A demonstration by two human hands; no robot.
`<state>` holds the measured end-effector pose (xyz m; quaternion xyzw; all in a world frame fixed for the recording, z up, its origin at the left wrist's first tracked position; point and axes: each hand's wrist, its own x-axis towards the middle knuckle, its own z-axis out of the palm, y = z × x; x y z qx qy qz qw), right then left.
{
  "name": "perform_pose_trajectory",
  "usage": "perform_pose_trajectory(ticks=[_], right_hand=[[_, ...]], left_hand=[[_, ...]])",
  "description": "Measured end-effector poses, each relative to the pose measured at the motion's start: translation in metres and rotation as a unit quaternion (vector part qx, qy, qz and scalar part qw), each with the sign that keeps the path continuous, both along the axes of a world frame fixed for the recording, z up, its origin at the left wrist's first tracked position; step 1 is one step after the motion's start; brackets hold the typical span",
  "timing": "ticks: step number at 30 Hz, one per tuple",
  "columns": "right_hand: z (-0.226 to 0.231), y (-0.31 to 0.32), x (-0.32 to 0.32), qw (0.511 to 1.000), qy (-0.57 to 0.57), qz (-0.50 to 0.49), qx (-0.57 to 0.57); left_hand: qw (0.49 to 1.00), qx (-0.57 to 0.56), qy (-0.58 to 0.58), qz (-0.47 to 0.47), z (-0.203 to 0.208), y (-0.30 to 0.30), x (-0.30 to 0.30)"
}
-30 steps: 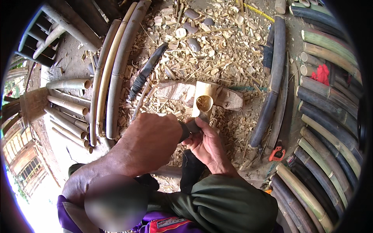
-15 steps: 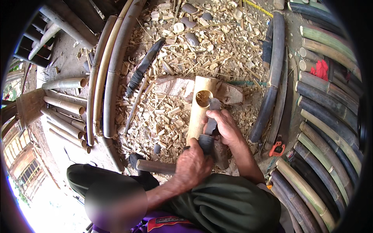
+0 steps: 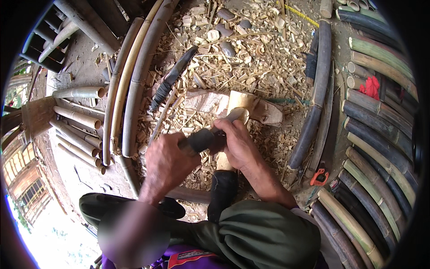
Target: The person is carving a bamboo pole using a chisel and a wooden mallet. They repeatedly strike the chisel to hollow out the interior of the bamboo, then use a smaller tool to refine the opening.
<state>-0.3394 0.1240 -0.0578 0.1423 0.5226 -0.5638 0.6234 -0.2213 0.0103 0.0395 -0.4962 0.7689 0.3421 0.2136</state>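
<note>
A short pale bamboo tube (image 3: 238, 104) stands tilted on a wooden block (image 3: 268, 113), its open end up. My right hand (image 3: 239, 144) wraps around the tube's near side, thumb by the rim. My left hand (image 3: 168, 162) grips the dark handle of a knife (image 3: 202, 140). The knife's grey blade lies across the tube's rim (image 3: 236, 115). My dark-clad knee sits just under the tube.
Wood chips and shavings cover the ground around the block. A second dark-handled blade (image 3: 172, 80) lies to the upper left. Long bamboo poles (image 3: 134, 85) lie left, cut tubes (image 3: 78, 117) further left, and curved bamboo slats (image 3: 376, 148) stacked right. An orange tool (image 3: 319, 178) lies by them.
Half a second ago my left hand and the knife handle were lower, below the tube. They have moved up and left, and the blade now rests at the rim.
</note>
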Motion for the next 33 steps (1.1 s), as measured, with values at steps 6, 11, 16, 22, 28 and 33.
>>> perform_pose_trajectory(ticks=[6, 11, 16, 22, 28, 33], right_hand=[[-0.007, 0.008, -0.004, 0.964, -0.131, -0.153, -0.176], [-0.005, 0.020, -0.003, 0.920, -0.199, -0.254, -0.221], [-0.003, 0.034, 0.003, 0.910, -0.264, -0.236, -0.218], [0.007, 0.058, 0.031, 0.959, -0.196, -0.148, -0.140], [-0.017, 0.119, -0.023, 0.971, 0.204, 0.120, 0.007], [-0.012, 0.112, -0.096, 0.780, 0.553, 0.271, 0.113]], left_hand=[[0.965, -0.121, 0.036, -0.232, 0.024, -0.027, -0.043], [0.886, -0.200, 0.089, -0.410, 0.037, -0.014, -0.079], [0.811, -0.240, 0.015, -0.533, 0.047, 0.024, -0.094], [0.906, 0.085, -0.028, -0.415, 0.013, 0.023, -0.022], [0.782, 0.060, 0.379, -0.491, -0.021, 0.072, -0.069], [0.824, 0.113, 0.320, -0.454, -0.080, 0.076, -0.142]])
